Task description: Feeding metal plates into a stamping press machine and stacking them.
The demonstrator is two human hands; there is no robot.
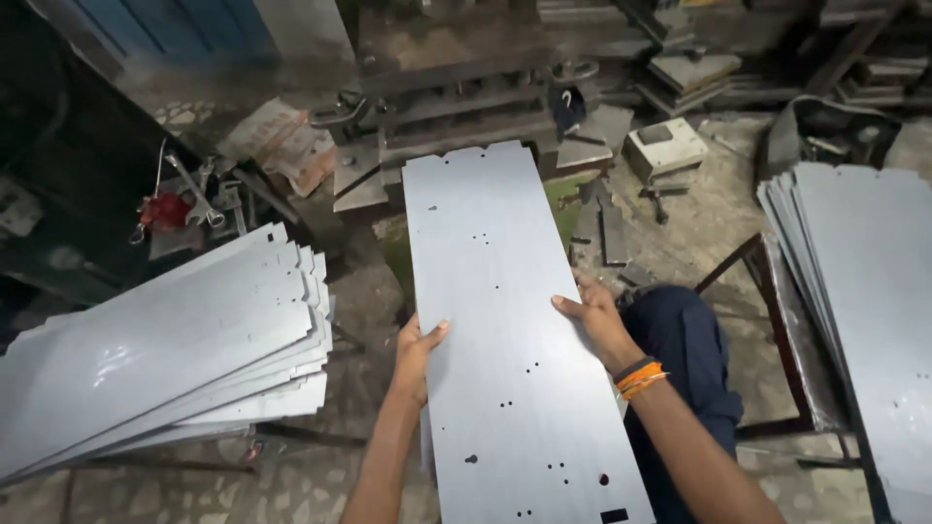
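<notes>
Sheet-metal panel [505, 320], long and grey with small punched holes, held lengthwise away from the person, far end reaching toward the dark press machine [456, 92]. Left hand [416, 351] grips the panel's left edge, thumb on top, fingers under. Right hand [594, 318] clasps the right edge, fingers curled over the top face; orange bands [640, 377] on that wrist. Blue-trousered knee [684, 349] just beside the right forearm. Left of the hands, a fanned stack of similar panels [165, 359] lies low over the stone floor [320, 475]. Far right, another stack of panels [864, 311] leans on a dark frame. Wrenches [199, 199] hang at upper left.
</notes>
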